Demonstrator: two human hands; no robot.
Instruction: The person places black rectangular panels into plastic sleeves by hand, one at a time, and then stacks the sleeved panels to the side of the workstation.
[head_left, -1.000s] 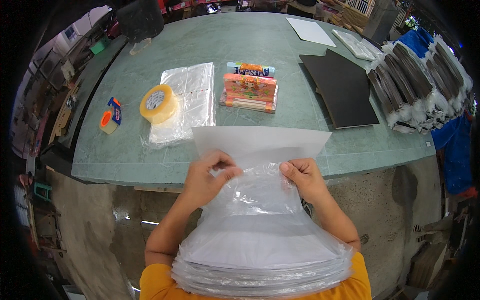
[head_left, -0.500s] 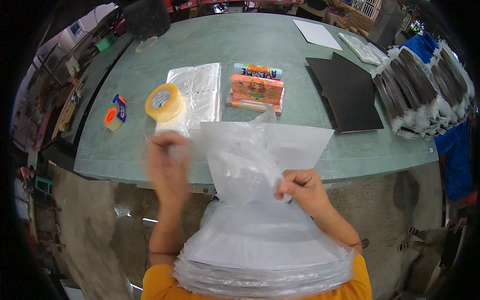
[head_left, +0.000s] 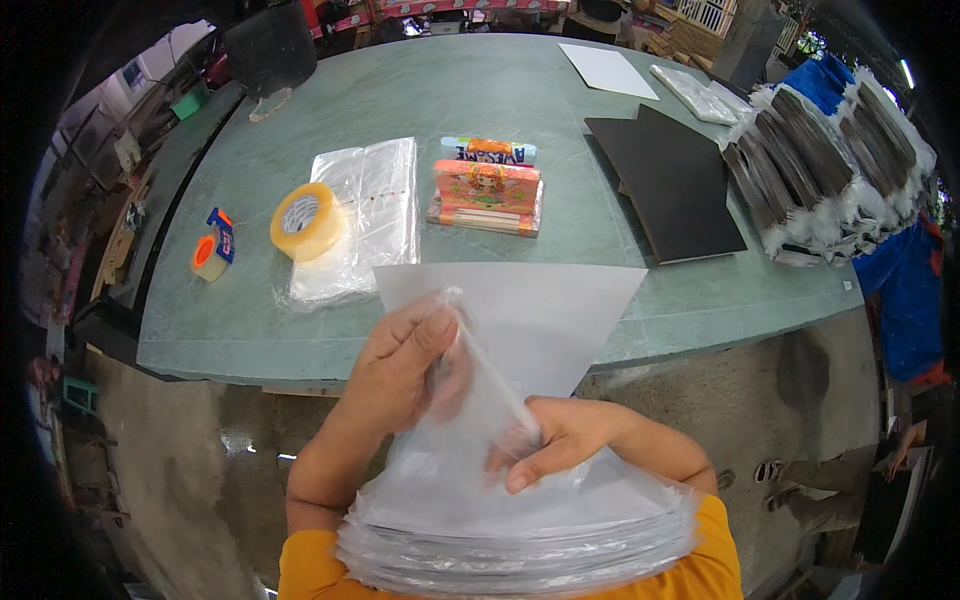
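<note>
Clear plastic bag (head_left: pixel 480 400) sits pinched between our two hands in the head view, lifted off the stack of bags (head_left: pixel 520 540) on our lap. Our left hand (head_left: pixel 405 365) closes around its upper edge, fingers curled, just above and left of our right hand (head_left: pixel 555 440), which grips the lower part through the film. The film blurs our right fingertips, and the stack's lower edge is cut off by the frame. Beyond the hands, a white sheet (head_left: pixel 530 310) overhangs the green table (head_left: pixel 420 90). Farther out lie a yellowish tape roll (head_left: pixel 305 220) on flat bags (head_left: pixel 365 215), a colourful packet (head_left: pixel 487 195), a black board (head_left: pixel 670 180) and bundled dark packs (head_left: pixel 830 170).
</note>
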